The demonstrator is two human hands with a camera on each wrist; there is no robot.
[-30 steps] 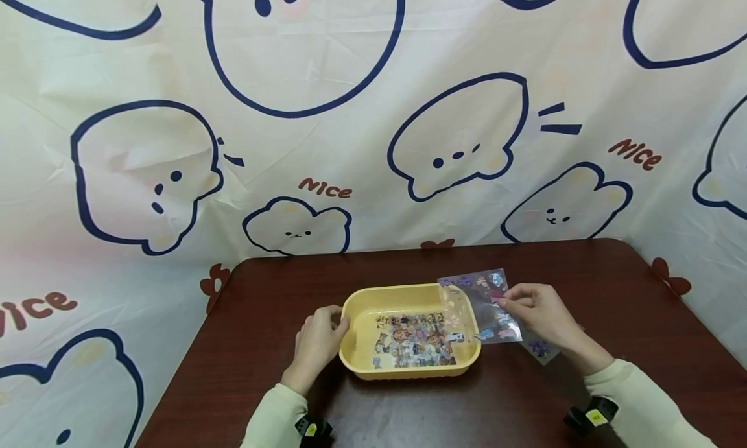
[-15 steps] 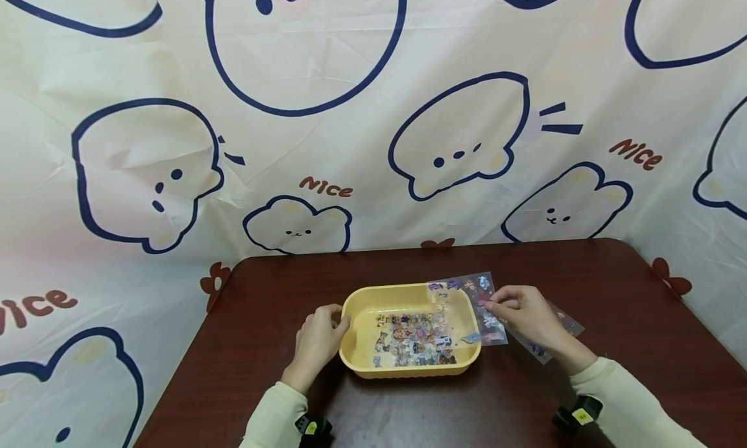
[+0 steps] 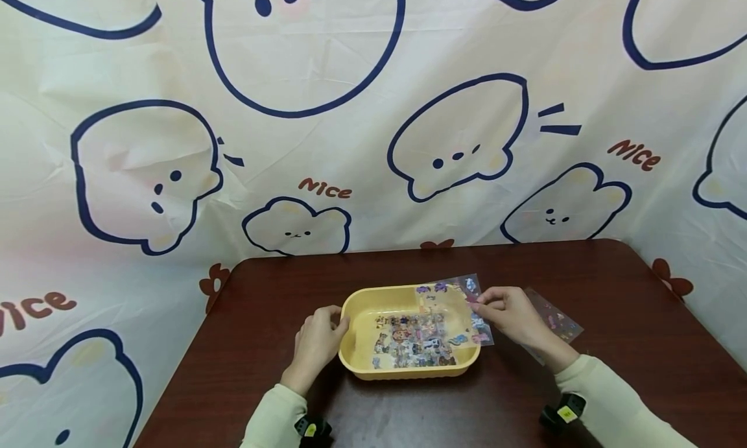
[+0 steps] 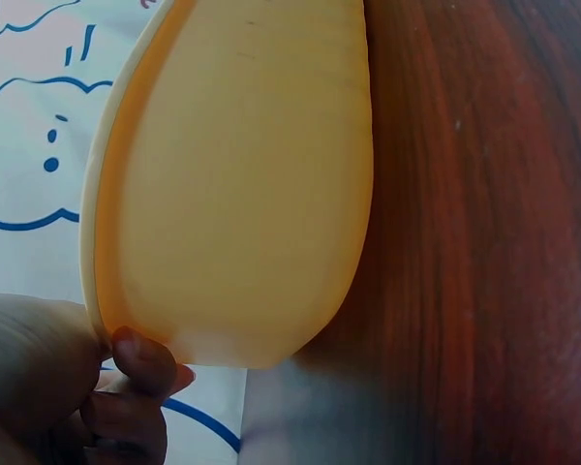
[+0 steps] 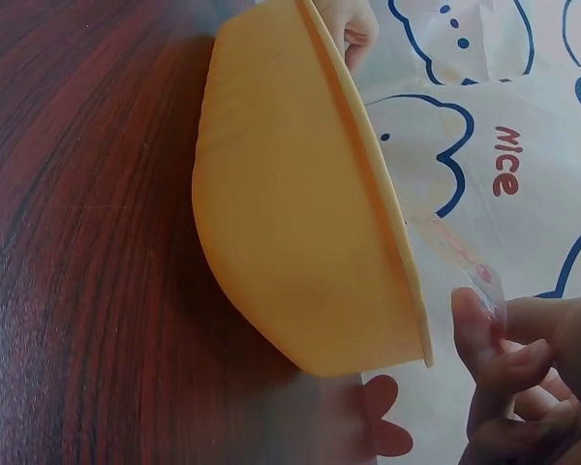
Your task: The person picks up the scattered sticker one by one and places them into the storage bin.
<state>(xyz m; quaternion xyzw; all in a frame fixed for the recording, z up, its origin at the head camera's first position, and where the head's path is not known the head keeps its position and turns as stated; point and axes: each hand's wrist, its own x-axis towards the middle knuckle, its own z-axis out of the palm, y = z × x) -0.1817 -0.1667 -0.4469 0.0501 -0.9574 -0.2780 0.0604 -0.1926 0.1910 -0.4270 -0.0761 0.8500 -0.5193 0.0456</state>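
A yellow plastic basin (image 3: 362, 305) stands on the dark wooden table, with a sheet of small cartoon stickers (image 3: 405, 344) lying inside it. My left hand (image 3: 318, 344) grips the basin's left rim between thumb and fingers, seen closely in the left wrist view. Between thumb and fingers my right hand (image 3: 513, 315) pinches a clear sticker sheet (image 3: 449, 299) with purple and blue pictures. This sheet overlaps the right end of the basin and the stickers within. In the right wrist view its edge (image 5: 474, 266) shows above the rim.
Another clear sticker sheet (image 3: 554, 318) lies on the table to the right, partly hidden under my right hand and forearm. Behind the brown table (image 3: 292, 273) hangs a white cloth (image 3: 362, 143) with cartoon outlines.
My right hand has moved left with the clear sticker sheet, bringing it further over the basin. More of the sheet on the table now shows. My left hand and the basin have stayed put.
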